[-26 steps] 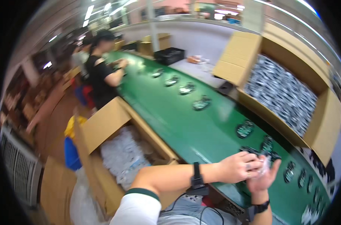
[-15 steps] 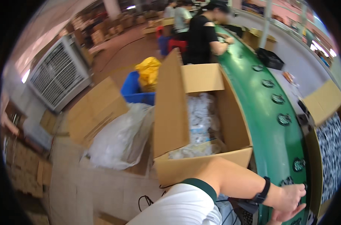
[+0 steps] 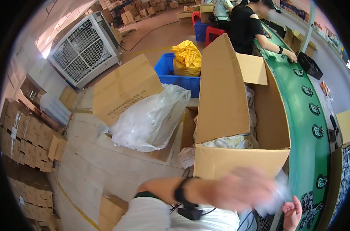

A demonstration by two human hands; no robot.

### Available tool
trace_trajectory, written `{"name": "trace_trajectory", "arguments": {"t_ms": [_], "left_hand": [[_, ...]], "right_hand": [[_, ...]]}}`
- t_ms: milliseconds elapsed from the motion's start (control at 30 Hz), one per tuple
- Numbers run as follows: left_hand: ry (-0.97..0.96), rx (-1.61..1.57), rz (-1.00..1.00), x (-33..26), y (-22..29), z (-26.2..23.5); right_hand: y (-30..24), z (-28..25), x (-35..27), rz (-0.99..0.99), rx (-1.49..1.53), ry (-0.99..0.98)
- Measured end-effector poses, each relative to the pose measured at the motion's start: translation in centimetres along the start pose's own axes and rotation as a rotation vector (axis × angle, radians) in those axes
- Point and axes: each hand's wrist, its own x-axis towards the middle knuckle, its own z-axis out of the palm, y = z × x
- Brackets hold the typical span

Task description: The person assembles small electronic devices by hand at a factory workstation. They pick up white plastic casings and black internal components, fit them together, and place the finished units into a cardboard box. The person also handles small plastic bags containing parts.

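Note:
My left hand [image 3: 244, 188] is smeared by motion in front of the large open carton [image 3: 240, 163]; its fingers cannot be made out. Beside it, toward the belt, is a blurred piece of clear plastic [image 3: 277, 196], and whether the hand grips it is unclear. At the near edge of the green conveyor belt [image 3: 298, 161], my right hand [image 3: 292, 213] shows loosely curled fingers, held apart, close to the plastic. Just right of that hand, several small black patterned parts [image 3: 307, 208] lie on the belt. Farther up it, more round black parts [image 3: 318, 131] sit in a spaced row.
Clear bags [image 3: 232, 142] lie inside the carton. Left of it are a large white plastic bag [image 3: 148, 119], a cardboard flap [image 3: 125, 88] and a blue bin [image 3: 179, 81] holding a yellow bag [image 3: 187, 57]. A co-worker [image 3: 244, 30] reaches over the belt's far end.
My left hand has swung left, away from the belt, and clear plastic now shows beside it. My right hand stays near the belt. The view has turned left.

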Motion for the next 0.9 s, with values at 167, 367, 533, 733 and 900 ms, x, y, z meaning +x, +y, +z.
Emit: {"name": "trace_trajectory", "arguments": {"t_ms": [167, 367, 533, 733, 900], "left_hand": [[0.842, 0.909, -0.608, -10.9, -4.1, -25.6], [0.283, 1.598, -1.363, -28.6, -6.5, -37.7], [-0.741, 1.73, -1.122, -43.0, -8.1, -46.3], [-0.915, 1.698, -1.371, -40.3, -15.8, -43.8], [-0.812, 1.777, -1.166, -30.9, -18.1, -42.7]], "right_hand": [[0.7, -0.1, 0.4, -0.036, 0.033, 0.023], [0.2, 0.6, -0.9, -0.052, 0.158, 0.201], [0.2, 4.8, -0.8, -0.023, 0.111, 0.617], [-1.4, 4.4, 1.2, -0.017, 0.244, 0.266], [0.7, 4.8, -0.8, -0.116, 0.289, 0.365]]}}
